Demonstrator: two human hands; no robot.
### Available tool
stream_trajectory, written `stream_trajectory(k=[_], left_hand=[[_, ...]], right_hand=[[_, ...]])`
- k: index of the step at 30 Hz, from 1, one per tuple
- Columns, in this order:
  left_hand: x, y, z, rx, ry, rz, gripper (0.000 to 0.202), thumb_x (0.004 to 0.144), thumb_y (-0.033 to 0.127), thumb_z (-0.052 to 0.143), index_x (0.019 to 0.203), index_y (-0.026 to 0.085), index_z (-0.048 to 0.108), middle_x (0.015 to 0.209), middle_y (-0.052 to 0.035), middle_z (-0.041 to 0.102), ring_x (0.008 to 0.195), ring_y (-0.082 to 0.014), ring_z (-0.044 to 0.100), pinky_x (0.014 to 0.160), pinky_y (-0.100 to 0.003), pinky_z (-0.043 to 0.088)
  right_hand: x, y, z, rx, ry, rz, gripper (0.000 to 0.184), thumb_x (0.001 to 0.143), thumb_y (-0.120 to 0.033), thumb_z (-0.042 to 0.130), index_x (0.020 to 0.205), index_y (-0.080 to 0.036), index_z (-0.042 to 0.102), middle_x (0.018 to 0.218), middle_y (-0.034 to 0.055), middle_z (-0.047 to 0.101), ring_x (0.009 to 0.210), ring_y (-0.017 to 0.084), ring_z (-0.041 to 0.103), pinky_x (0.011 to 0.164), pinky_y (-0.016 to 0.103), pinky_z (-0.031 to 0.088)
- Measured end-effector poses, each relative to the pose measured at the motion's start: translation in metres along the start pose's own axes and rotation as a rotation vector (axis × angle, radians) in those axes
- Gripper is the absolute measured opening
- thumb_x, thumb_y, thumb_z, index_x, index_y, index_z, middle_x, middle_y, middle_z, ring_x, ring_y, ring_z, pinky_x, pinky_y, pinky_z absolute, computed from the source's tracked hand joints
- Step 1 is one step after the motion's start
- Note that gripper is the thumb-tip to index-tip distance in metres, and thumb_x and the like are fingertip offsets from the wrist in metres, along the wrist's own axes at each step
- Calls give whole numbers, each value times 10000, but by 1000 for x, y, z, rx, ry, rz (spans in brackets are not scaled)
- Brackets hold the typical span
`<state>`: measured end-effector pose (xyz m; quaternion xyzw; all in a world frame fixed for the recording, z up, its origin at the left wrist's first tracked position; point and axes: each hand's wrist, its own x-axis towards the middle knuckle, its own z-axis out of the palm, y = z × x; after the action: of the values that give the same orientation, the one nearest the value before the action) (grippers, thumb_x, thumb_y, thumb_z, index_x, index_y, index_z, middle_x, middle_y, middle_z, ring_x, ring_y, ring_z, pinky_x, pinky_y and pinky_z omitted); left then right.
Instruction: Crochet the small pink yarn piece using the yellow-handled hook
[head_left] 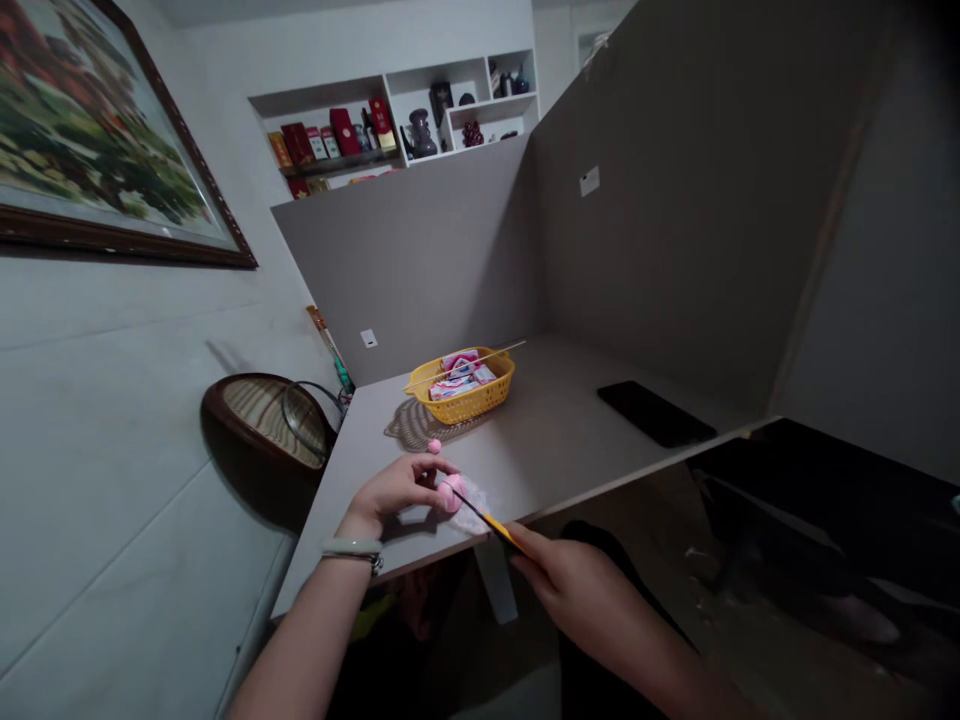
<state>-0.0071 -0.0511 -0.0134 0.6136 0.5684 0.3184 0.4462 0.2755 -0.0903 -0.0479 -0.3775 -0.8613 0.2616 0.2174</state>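
The surface (pixel 544 420) carries a yellow basket (pixel 471 408) toward its far edge and a flat black slab (pixel 656 413) near its front edge, farther right. The right hand (pixel 551 565), just past the front edge, is closed around a yellow-handled tool (pixel 498 528). The left hand (pixel 401 488) grasps a pink lump (pixel 448 499) between thumb and fingers, close to the front edge. Crumpled clear film (pixel 463 519) lies beside and partly beneath it; a small pink ball (pixel 434 446) sits beyond the left hand. If the tool's dark tip slipped off the rounded lump, it could nick the nearby thumb; loose film might let the lump slide. The fingers cover part of the lump, and whether the tip is a blade is unclear.
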Motion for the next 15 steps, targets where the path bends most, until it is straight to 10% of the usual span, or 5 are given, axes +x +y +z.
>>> stream_trajectory(k=[15], left_hand=[[1,2,2,-14,7,21,538,477,167,859,1000,167,736,804,-6,619,698,-116,503,626,-247,389]], right_hand=[[0,1,3,17,10,0,392,961,-257,447,1320,-304,598,936,29,769,827,194,719,640,220,403]])
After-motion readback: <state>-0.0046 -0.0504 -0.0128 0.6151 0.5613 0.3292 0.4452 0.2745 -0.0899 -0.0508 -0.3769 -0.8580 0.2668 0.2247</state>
